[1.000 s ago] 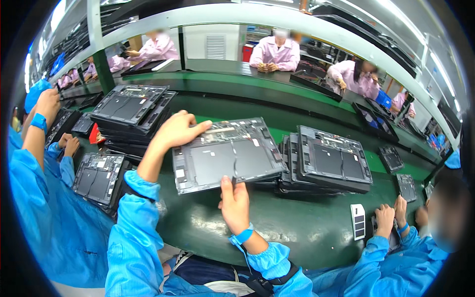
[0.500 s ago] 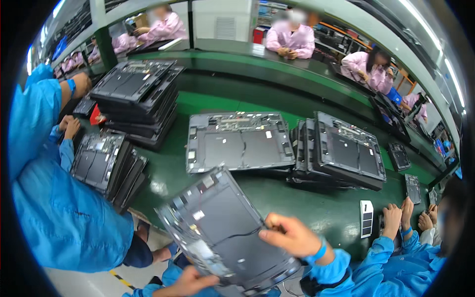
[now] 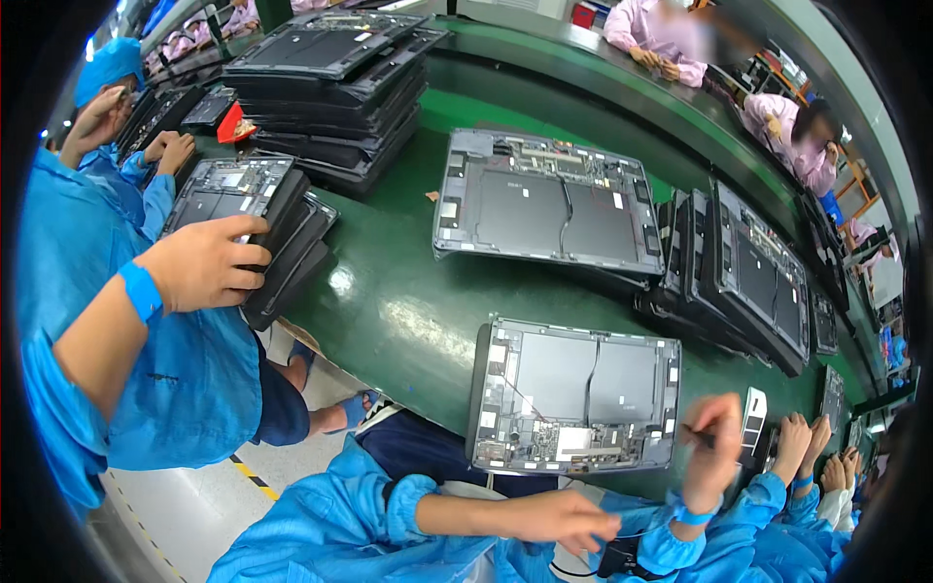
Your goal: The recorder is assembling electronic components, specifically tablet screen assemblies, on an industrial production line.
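An opened tablet or laptop chassis [image 3: 544, 374] lies flat on the green bench in front of me, its circuit board along the near edge and dark battery panels beyond. My left hand [image 3: 573, 520] is just below its near edge, apart from it, with loosely stretched fingers. A thin cord [image 3: 637, 532] passes close to those fingertips; whether they touch it I cannot tell. My right hand [image 3: 714, 452], with a blue wristband, is raised at the chassis's right edge. Its fingers are closed on a small dark object [image 3: 696, 436], too blurred to name.
Similar chassis are piled in a centre stack [image 3: 515, 209], a right stack [image 3: 758, 272] and a tall far-left stack [image 3: 330, 107]. A co-worker's hand [image 3: 209, 262] touches a smaller left pile [image 3: 282, 233]. A white card [image 3: 753, 418] and another worker's hands [image 3: 797, 447] are at right.
The chassis that both my hands held tilted above the bench now lies flat on it, turned round. Both hands have let go and moved right. The co-worker's hand has reached the left pile.
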